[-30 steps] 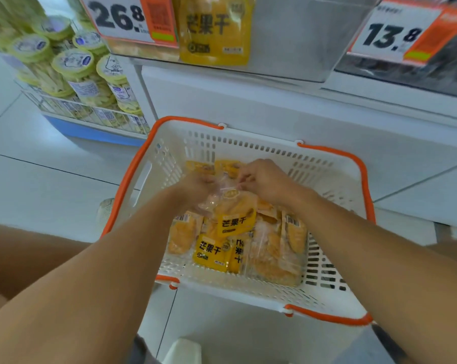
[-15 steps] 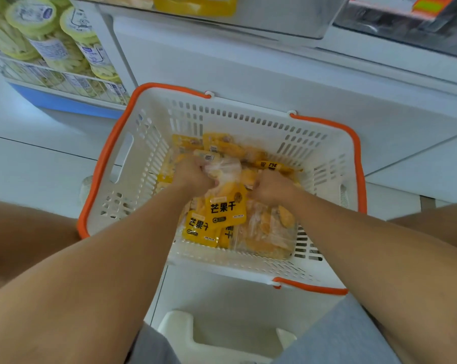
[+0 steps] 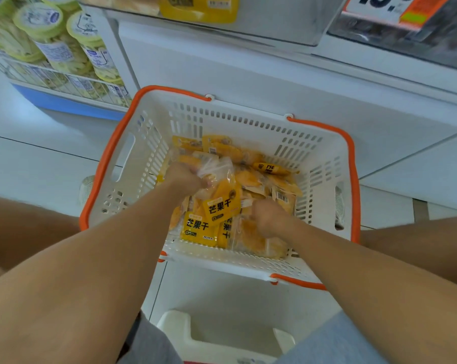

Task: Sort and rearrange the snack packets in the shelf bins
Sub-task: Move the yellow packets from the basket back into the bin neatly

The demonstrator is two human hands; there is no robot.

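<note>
A white basket with an orange rim [image 3: 324, 164] stands on the floor between my knees. Several yellow dried-mango packets [image 3: 272, 170] lie heaped inside it. My left hand [image 3: 185, 178] grips the clear tops of a few packets, and one yellow-labelled packet [image 3: 222, 206] hangs from that bunch. My right hand [image 3: 268, 218] is lower and nearer, its fingers curled down into the packets at the front right of the heap; what it grips is hidden under the hand.
A shelf bin [image 3: 274, 19] above holds another yellow packet [image 3: 198, 7], beside an orange price tag [image 3: 395, 6]. Jars with green lids [image 3: 64, 46] fill a wire rack at the left. A white stool [image 3: 222, 337] sits under me.
My right hand has left the bunch near my left hand and dropped toward the front right of the heap. The view has tilted down, then a little back up.
</note>
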